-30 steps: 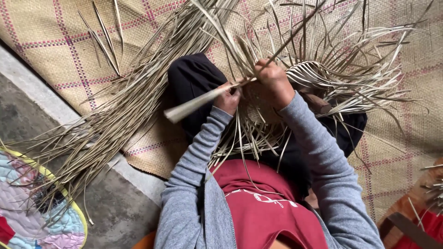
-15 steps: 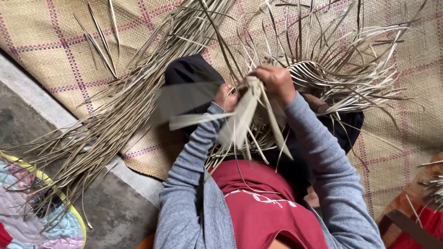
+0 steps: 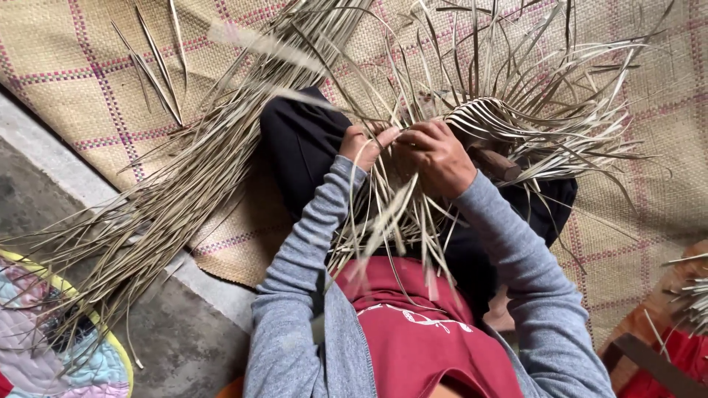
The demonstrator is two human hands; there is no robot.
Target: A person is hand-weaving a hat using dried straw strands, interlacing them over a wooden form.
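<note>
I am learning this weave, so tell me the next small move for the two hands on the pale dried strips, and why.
Probably tuck the strip pinched under the left hand across toward the right hand and snug it down. Both hands meet fingertip to fingertip on the half-woven bundle of pale dried leaf strips resting over the black-trousered knee, and loose ends fan out unwoven all round.

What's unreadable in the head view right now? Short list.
- Head view: fingertips of the left hand and right hand are buried in the dried leaf strips, so the exact grip is unclear.
- A strip at top left is motion-blurred.
- The quilted cloth and the wooden piece are cut off by the frame edges.
</note>
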